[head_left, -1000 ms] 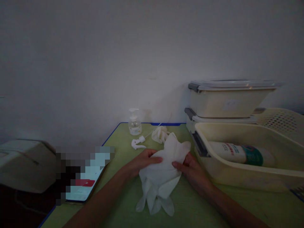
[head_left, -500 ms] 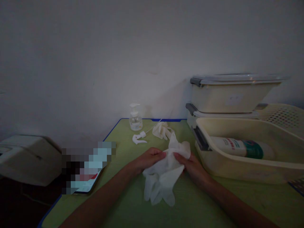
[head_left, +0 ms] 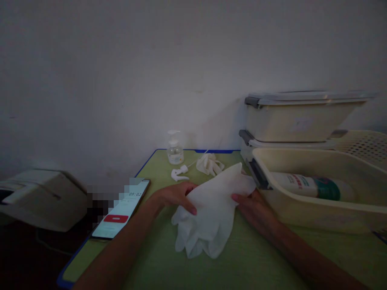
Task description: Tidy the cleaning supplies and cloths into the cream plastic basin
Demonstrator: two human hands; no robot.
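Both my hands hold a white rubber glove (head_left: 211, 213) above the green table (head_left: 260, 262). My left hand (head_left: 175, 196) pinches the glove's left edge, thumb on top. My right hand (head_left: 252, 205) grips its right edge near the cuff. The cuff points away from me and the glove's fingers hang limp toward me, resting on the table. A second crumpled white glove (head_left: 209, 164) lies farther back. Beside it are a loose white spray trigger (head_left: 179, 174) and a small clear pump bottle (head_left: 175, 148).
A phone (head_left: 122, 209) with a lit screen lies on the table's left edge. On the right a cream tub (head_left: 317, 217) holds a lying white bottle (head_left: 305, 186); lidded bins (head_left: 302, 117) are stacked behind it. A grey box (head_left: 39, 199) stands off the table at the left.
The glove was bunched between my hands half a second ago; now it is spread wider and flatter, with my hands farther apart. The view has shifted a little.
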